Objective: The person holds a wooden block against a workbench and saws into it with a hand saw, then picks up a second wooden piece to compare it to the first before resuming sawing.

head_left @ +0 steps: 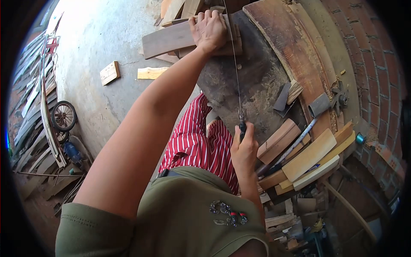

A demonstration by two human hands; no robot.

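Observation:
My left hand [209,30] presses down on a dark brown wooden board [168,41], its fingers bent over the far edge. Under that board lie other pieces of wood. Wrapped round a dark handle, my right hand [245,147] holds a handsaw [242,128] close in front of my body. The blade, seen edge-on as a thin line, runs away from me past the board's right end, just beside my left hand. Sawdust covers the dark work surface [257,81] beneath the blade.
A large curved wooden slab [291,47] lies at the right, near a brick wall [372,55]. Cut boards [310,154] and a hammer-like tool [319,106] are beside my right hand. Wood offcuts [110,73] lie on the concrete floor, with a spoked wheel [64,116] further left.

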